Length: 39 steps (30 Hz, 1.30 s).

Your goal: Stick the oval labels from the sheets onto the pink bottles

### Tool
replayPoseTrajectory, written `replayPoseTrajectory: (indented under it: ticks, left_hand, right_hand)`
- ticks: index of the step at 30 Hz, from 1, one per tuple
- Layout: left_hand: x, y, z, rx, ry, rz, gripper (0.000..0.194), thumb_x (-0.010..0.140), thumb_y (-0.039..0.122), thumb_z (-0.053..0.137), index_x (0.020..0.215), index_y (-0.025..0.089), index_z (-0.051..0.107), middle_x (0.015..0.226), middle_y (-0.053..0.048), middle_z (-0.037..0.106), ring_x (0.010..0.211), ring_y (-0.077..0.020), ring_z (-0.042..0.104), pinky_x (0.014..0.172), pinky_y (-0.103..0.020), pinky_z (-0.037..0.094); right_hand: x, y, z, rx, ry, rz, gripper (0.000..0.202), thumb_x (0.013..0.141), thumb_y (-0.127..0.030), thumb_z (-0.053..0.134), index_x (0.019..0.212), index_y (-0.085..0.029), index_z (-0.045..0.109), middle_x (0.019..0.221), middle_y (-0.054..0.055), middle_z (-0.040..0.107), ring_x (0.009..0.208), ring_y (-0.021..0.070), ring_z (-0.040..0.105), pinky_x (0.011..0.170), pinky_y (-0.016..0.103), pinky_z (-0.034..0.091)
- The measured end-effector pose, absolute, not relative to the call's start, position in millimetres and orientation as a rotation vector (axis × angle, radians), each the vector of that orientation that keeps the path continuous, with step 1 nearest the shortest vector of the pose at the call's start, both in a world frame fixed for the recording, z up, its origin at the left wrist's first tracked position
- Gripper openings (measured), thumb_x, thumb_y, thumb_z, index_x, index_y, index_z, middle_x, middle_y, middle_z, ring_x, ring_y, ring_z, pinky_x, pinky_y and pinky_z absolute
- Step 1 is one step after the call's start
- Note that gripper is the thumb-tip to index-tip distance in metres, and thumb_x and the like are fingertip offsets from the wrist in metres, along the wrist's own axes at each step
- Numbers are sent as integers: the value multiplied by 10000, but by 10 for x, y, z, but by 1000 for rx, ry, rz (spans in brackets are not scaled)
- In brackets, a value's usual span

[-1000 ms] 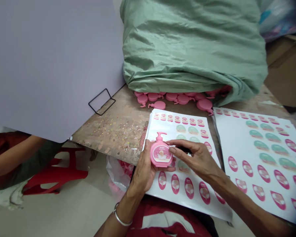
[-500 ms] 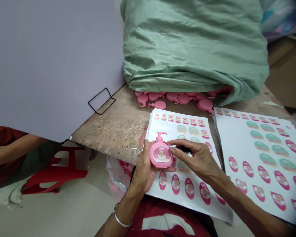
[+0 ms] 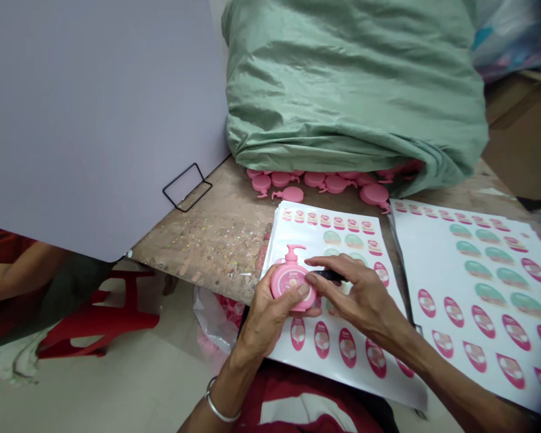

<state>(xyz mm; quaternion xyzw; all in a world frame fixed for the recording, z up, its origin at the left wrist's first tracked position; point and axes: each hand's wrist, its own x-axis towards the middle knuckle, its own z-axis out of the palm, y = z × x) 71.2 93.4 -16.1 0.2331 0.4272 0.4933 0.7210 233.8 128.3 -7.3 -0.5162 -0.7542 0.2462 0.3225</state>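
My left hand [image 3: 262,322] is closed around a flat, round pink pump bottle [image 3: 280,279], upright, its nozzle pointing right. The thumb lies across the label on its front and hides part of the print. At the bottle's right edge, the fingertips of my right hand [image 3: 372,300] pinch a small black tool [image 3: 332,275]; its kind is hard to make out. Beneath both hands lies a stack of white sticker sheets [image 3: 304,243] printed with pink and green labels.
Another stack of sticker sheets [image 3: 433,258] lies to the right. Several pink bottles [image 3: 374,195] spill from a big green sack [image 3: 356,90] at the back. A grey panel [image 3: 94,120] stands left, with a person's arm [image 3: 22,270] and a red stool [image 3: 112,325] below.
My left thumb has moved from the bottle's side onto its label. The bottle has shifted slightly left and down. More of the black tool shows between my right fingers.
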Motion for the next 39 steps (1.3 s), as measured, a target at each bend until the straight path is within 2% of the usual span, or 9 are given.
replayPoseTrajectory:
  ticks: [4, 9, 14, 18, 23, 28, 30, 34, 39]
  left_hand:
    - [693, 942, -176, 533, 906, 1047, 395, 761, 288, 733, 1102, 151, 589, 954, -79, 672, 843, -204, 674, 689, -302, 597]
    - [685, 923, -118, 602, 866, 955, 436, 729, 228, 744, 1138, 199, 597, 1005, -60, 668, 862, -220, 682, 702, -310, 590]
    - [615, 834, -49, 573, 1067, 962, 506, 690, 340, 777, 1139, 176, 612, 1082, -127, 680, 914, -272, 682, 644, -303, 583]
    - [271, 992, -225, 578, 1332, 1024, 486, 731, 473, 709, 1080, 150, 611, 938, -109, 717, 806, -250, 694, 650, -318, 561]
    - [-318, 1431, -540, 1200, 2023, 967, 438, 771, 596, 580, 862, 173, 650, 641, -27, 645, 719, -274, 639, 673, -362, 504]
    - [-436, 1533, -526, 1767, 2248, 1034, 405, 816, 523, 536, 954, 157, 641, 1098, -181, 624, 1116, -443, 533, 951, -558, 399]
    - [-334, 1471, -424, 1827, 2188, 1206, 379, 824, 467, 556, 1015, 148, 629, 1240, -191, 554, 1219, -442, 459, 1040, -553, 335]
    - [11, 1426, -180, 1575, 1750, 1261, 272, 839, 377, 586, 1012, 173, 634, 1208, -115, 597, 1136, -293, 557, 992, -410, 437]
    - [421, 1491, -69, 1148, 1117, 887, 408, 740, 352, 735, 1100, 177, 658, 1093, -102, 683, 979, -243, 644, 810, -321, 530]
  right_hand:
    - [2455, 1385, -89, -1500, -1973, 325, 397, 860, -448, 572, 1139, -175, 642, 1042, 149, 692, 969, 322, 616, 882, 514, 440]
    - [2249, 1403, -109, -1365, -1813, 948, 745, 680, -471, 748, 1326, -235, 463, 1334, 106, 546, 1155, 266, 573, 957, 406, 485]
    - [2289, 1580, -150, -1472, -1751, 968, 631, 712, -503, 709, 1237, -197, 539, 1226, 101, 621, 1099, 240, 606, 921, 376, 502]
    - [2937, 2099, -217, -1900, -1838, 503, 468, 855, -520, 548, 1198, -205, 589, 1156, 76, 668, 1035, 209, 634, 870, 319, 496]
    - [3626, 2782, -400, -2311, -1628, 252, 547, 832, -489, 584, 1177, -65, 595, 1115, 255, 651, 1083, 375, 594, 815, 428, 456]
    - [3764, 2992, -517, -2419, -1639, 220, 410, 853, -411, 558, 1087, -89, 657, 1063, 234, 679, 1003, 339, 639, 717, 351, 449]
    - [3756, 2937, -458, -2389, -1701, 197, 393, 871, -388, 534, 1093, -89, 658, 1035, 228, 686, 975, 337, 647, 708, 352, 444]
    - [3555, 2653, -165, -2170, -1931, 162, 365, 868, -375, 566, 1153, -157, 633, 1128, 158, 668, 1055, 300, 601, 833, 352, 422]
    - [2884, 2106, 224, -1051, -2641, 242, 153, 865, -250, 570, 968, -201, 672, 895, 71, 673, 846, 208, 588, 755, 314, 424]
